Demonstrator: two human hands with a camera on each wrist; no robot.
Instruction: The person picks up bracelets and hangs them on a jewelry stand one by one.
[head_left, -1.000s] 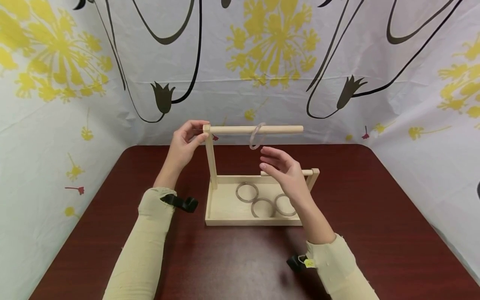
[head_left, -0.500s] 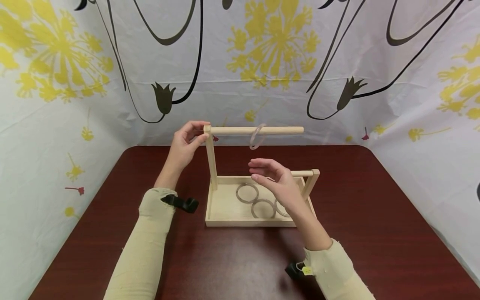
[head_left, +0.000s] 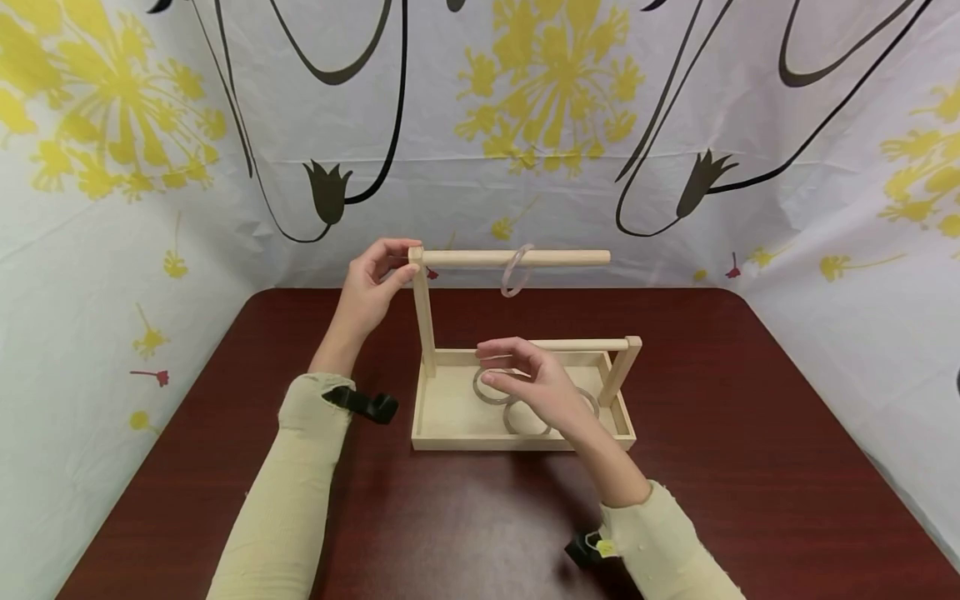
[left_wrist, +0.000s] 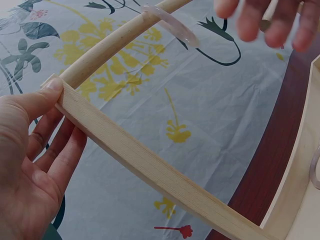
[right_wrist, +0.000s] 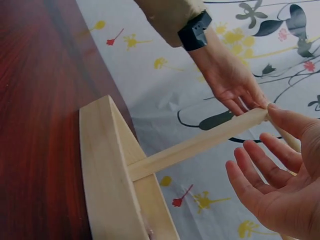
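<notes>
My left hand (head_left: 372,279) grips the top of the tall wooden post (left_wrist: 145,155), thumb on one side and fingers behind. From that post a wooden bar (head_left: 562,257) runs to the right, and one translucent ring (head_left: 515,271) hangs on it. My right hand (head_left: 536,383) is above the wooden tray (head_left: 450,443), fingers relaxed and apart, holding nothing. In the tray lie three rings, one ring (head_left: 480,390) partly behind the fingertips, a second ring (head_left: 527,432) in front, and a third ring (head_left: 595,403) mostly covered by the right hand.
A shorter post (head_left: 621,372) at the tray's right end carries a lower bar (head_left: 588,344) pointing left, partly behind my right hand. The stand rests on a dark red table (head_left: 465,525). Behind it hangs a patterned cloth (head_left: 420,150).
My right hand has moved down and to the left, from near the hanging ring to above the tray's rings. My left hand stays on the post, and the hanging ring keeps its place.
</notes>
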